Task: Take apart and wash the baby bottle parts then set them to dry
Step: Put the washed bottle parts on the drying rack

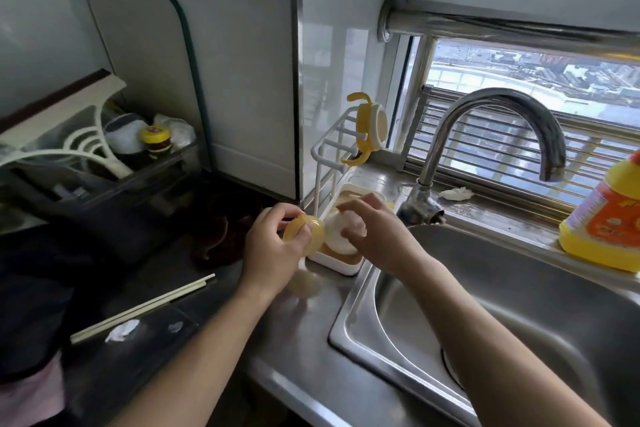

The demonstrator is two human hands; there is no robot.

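Forearms reach up from the bottom edge. At frame centre we see the left hand (273, 243), fingers curled round a yellow cap (317, 241). Just right of it the right hand (375, 236) grips a white disc (335, 239) over the white rack (339, 267), left of the sink (519, 288). Higher up, a yellow handle ring (370, 128) hangs on the rack.

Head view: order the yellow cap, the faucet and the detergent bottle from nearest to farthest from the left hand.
1. Yellow cap, held in the left hand itself.
2. Faucet, off to the right.
3. Detergent bottle, at the far right edge.
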